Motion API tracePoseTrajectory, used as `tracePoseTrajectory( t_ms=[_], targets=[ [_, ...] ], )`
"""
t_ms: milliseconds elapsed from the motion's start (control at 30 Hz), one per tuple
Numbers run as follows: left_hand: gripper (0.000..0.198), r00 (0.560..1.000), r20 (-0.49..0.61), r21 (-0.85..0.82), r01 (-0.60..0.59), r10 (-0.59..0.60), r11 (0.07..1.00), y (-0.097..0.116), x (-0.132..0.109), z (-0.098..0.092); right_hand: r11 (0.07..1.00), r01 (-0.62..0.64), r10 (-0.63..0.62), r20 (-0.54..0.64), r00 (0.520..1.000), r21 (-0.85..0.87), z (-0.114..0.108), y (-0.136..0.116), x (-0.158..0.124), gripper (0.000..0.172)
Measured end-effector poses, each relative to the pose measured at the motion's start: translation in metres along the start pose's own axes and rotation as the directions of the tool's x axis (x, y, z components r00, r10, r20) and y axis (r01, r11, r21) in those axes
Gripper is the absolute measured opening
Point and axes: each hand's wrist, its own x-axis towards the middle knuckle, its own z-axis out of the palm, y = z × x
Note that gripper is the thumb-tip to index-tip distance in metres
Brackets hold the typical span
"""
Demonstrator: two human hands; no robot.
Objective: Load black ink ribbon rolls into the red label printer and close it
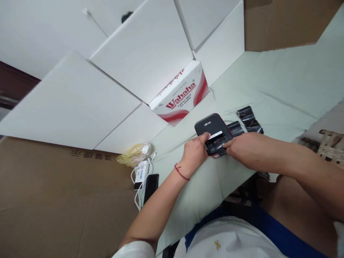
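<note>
Right-hand fingers (228,144) clamp dark ribbon film (218,144) in the open black printer (208,125); left-hand fingers (206,138) lie together against its edge.

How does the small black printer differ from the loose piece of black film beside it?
The small black printer is a rigid, matte box with a red edge and a white label, while the loose piece of black film is thin, glossy and creased. The left hand and right hand both touch the printer; neither touches the loose film. Both are black and lie on the pale green cloth.
</note>
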Motion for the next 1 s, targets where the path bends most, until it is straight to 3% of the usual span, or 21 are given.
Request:
tracePoseTrajectory(
  t_ms=[67, 133, 233, 300, 400, 467, 700, 833, 900, 1000],
  targets=[
    [0.046, 1.000, -0.027, -0.128, 0.005, -0.008, 0.992, -0.005, 0.002, -0.003, 0.999, 0.007, -0.005, 0.029, 1.000, -0.042, -0.009, 0.006, 0.006, 0.022],
    [0.045, 0.994, -0.111, -0.358, -0.042, 0.002, 0.933, -0.015, 0.002, 0.000, 1.000, 0.017, -0.017, -0.019, 1.000, 0.002, -0.016, 0.013, 0.012, 0.025],
    [0.067, 0.968, -0.240, -0.683, -0.112, -0.077, 0.722, -0.033, -0.002, 0.018, 0.988, 0.057, -0.049, -0.061, 0.997, 0.141, -0.020, 0.023, 0.019, 0.026],
    [0.090, 0.964, -0.189, -0.839, -0.062, -0.184, 0.540, -0.042, -0.005, 0.033, 0.976, 0.077, -0.070, -0.043, 0.997, 0.205, -0.021, 0.027, 0.022, 0.024],
    [0.106, 0.971, -0.005, -0.965, 0.058, -0.240, 0.254, -0.048, -0.006, 0.050, 0.964, 0.073, -0.074, -0.003, 0.997, 0.257, -0.023, 0.030, 0.026, 0.024],
    [0.112, 0.971, 0.044, -0.985, 0.081, -0.237, 0.150, -0.049, -0.006, 0.056, 0.961, 0.065, -0.074, 0.024, 0.997, 0.268, -0.025, 0.031, 0.026, 0.025],
    [0.120, 0.956, 0.098, -0.983, 0.136, -0.276, 0.125, -0.049, -0.004, 0.059, 0.950, 0.094, -0.111, 0.040, 0.993, 0.297, -0.032, 0.031, 0.011, 0.024],
    [0.108, 0.958, 0.075, -0.988, 0.110, -0.278, 0.111, -0.050, -0.003, 0.061, 0.951, 0.085, -0.102, 0.042, 0.994, 0.298, -0.034, 0.032, 0.019, 0.024],
    [0.094, 0.957, 0.053, -0.987, 0.094, -0.286, 0.134, -0.050, -0.005, 0.061, 0.971, 0.028, -0.025, -0.015, 1.000, 0.236, -0.032, 0.032, 0.033, 0.025],
    [0.076, 0.938, 0.023, -0.976, 0.096, -0.345, 0.196, -0.046, -0.014, 0.061, 0.979, -0.186, 0.195, -0.114, 0.974, 0.087, -0.026, 0.028, 0.061, 0.026]
  ],
)
